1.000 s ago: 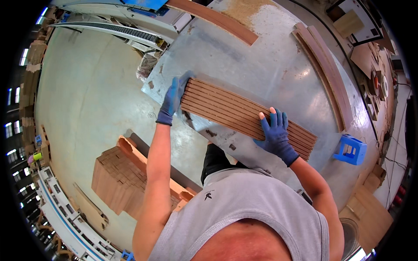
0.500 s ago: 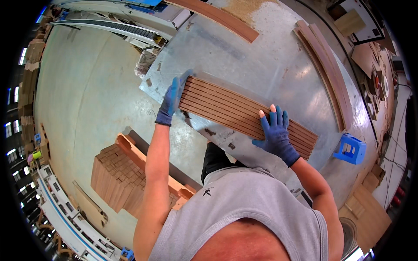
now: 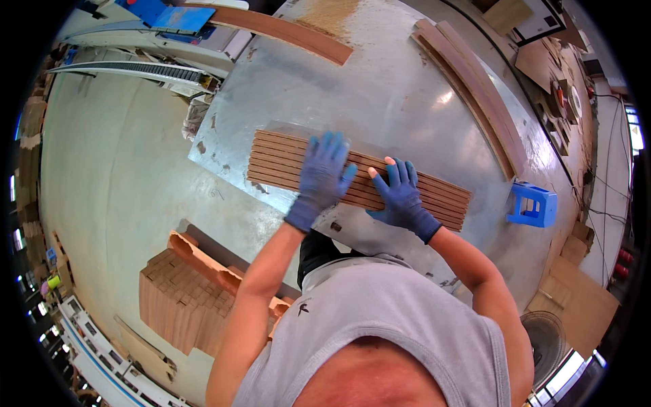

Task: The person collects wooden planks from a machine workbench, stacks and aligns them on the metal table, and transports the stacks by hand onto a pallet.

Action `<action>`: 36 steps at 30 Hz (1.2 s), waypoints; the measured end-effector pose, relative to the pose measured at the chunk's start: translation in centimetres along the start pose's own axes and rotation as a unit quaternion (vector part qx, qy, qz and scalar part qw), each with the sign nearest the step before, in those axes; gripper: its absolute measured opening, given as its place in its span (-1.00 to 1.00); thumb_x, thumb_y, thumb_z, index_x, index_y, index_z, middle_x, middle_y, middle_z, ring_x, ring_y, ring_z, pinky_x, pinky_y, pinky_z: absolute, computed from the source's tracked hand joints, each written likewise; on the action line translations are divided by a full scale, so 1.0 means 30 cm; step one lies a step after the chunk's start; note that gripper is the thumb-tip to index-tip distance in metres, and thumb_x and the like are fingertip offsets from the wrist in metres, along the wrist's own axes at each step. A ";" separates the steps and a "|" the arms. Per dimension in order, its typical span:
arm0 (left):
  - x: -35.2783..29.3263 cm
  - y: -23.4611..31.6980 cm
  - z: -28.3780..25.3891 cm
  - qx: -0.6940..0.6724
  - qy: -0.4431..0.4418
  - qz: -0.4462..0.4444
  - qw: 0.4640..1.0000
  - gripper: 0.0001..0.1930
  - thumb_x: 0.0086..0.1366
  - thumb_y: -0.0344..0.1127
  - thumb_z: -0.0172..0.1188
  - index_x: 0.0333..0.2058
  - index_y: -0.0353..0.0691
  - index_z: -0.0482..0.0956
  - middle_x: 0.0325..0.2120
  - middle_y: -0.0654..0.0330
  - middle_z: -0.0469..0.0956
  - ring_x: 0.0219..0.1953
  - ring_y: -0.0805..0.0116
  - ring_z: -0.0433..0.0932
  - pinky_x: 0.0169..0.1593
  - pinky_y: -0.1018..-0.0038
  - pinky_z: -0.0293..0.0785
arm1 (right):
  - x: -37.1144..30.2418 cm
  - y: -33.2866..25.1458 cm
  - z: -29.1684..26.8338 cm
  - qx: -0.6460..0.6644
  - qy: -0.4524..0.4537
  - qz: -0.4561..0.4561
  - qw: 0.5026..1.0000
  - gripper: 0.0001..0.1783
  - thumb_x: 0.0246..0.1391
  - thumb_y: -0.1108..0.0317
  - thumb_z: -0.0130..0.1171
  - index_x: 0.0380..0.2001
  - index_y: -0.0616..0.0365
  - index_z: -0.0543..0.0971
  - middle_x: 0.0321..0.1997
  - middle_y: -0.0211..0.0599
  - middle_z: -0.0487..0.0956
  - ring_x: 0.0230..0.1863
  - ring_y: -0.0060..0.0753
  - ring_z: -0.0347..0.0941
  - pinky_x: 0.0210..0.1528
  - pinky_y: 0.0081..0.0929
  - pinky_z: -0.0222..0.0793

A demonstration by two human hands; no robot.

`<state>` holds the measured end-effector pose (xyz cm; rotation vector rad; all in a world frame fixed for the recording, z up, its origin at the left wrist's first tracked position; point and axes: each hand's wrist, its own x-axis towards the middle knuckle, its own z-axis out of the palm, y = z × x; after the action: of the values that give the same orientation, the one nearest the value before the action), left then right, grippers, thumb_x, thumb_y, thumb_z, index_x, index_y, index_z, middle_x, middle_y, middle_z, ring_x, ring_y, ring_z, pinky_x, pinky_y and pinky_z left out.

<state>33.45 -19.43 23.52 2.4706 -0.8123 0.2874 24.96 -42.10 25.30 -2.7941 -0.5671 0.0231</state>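
A row of narrow brown wooden strips point(image 3: 278, 159) lies side by side on the metal tabletop in front of me, dark gaps running between them. My left hand point(image 3: 323, 171), in a blue work glove, rests on the strips left of their middle, palm down with the fingers stretched out. To its right, my right hand point(image 3: 401, 195) lies over the strips with its fingers apart. That glove leaves two fingertips bare. Neither hand is closed around a strip.
Long boards point(image 3: 468, 95) lie along the table's right side, another board point(image 3: 298, 34) at the far edge near sawdust. A blue stool point(image 3: 533, 205) stands right. Stacked wooden pieces point(image 3: 183, 298) sit lower left on the floor. A roller conveyor point(image 3: 135, 68) is at upper left.
My left hand has left the strips' left end and moved right onto their top. My right hand stays on them. The whole view has shifted slightly.
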 end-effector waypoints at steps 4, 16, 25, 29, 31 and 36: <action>-0.005 0.071 0.066 0.029 -0.047 -0.044 0.998 -0.48 0.33 -0.04 0.11 0.12 -0.29 0.49 0.14 -0.06 0.45 0.32 -0.08 0.25 0.42 -0.13 -0.03 | -0.009 -0.001 -0.005 -0.018 -0.013 0.006 1.000 0.08 -0.30 -0.11 0.51 0.33 0.01 0.34 0.34 0.23 0.18 0.37 0.34 0.10 0.38 0.39 -0.08; -0.037 0.082 0.077 0.072 0.014 -0.042 0.996 -0.53 0.35 -0.08 0.09 0.10 -0.28 0.52 0.00 -0.01 0.49 0.19 -0.02 0.34 0.40 -0.06 0.04 | -0.148 0.131 -0.036 -0.077 -0.034 -0.049 0.995 0.14 -0.29 -0.08 0.49 0.36 0.16 0.26 0.32 0.39 0.17 0.29 0.45 0.13 0.28 0.45 0.00; -0.211 0.081 -0.010 0.041 0.090 -0.100 0.990 -0.57 0.31 -0.19 0.16 0.10 -0.24 0.54 0.08 0.01 0.51 0.22 -0.06 0.37 0.42 0.06 0.09 | -0.136 0.047 0.006 -0.033 0.028 -0.136 0.990 0.05 -0.34 -0.04 0.51 0.25 0.17 0.36 0.19 0.35 0.27 0.07 0.31 0.28 0.07 0.20 0.19; -0.537 0.066 -0.109 0.121 0.286 -0.326 0.893 -0.59 0.22 -0.32 0.21 0.05 -0.28 0.52 0.10 0.02 0.49 0.18 -0.03 0.42 0.27 0.05 0.30 | -0.107 -0.067 0.030 -0.015 0.001 -0.165 0.986 0.02 -0.35 -0.04 0.51 0.24 0.14 0.39 0.22 0.29 0.25 0.11 0.28 0.25 0.08 0.20 0.18; -0.672 0.072 -0.058 0.127 0.400 -0.412 0.809 -0.63 0.28 -0.27 0.19 0.04 -0.25 0.53 0.09 0.05 0.51 0.15 0.01 0.46 0.23 0.09 0.35 | -0.084 -0.125 0.048 -0.012 -0.017 -0.181 0.983 0.01 -0.36 -0.04 0.50 0.23 0.11 0.41 0.23 0.24 0.24 0.14 0.26 0.23 0.09 0.20 0.17; -0.825 0.155 0.122 -0.672 0.569 -0.379 0.285 -0.56 0.46 0.10 0.05 0.05 -0.10 0.58 -0.11 0.14 0.67 -0.07 0.27 0.60 0.08 0.41 0.50 | -0.041 -0.237 0.071 -0.021 -0.026 -0.246 0.969 -0.02 -0.35 -0.04 0.50 0.20 0.13 0.43 0.21 0.21 0.26 0.12 0.25 0.26 0.09 0.18 0.18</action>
<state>11.05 -12.42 13.71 0.2864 0.6967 0.5151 20.98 -35.72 25.22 -2.6180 -1.2673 -0.0190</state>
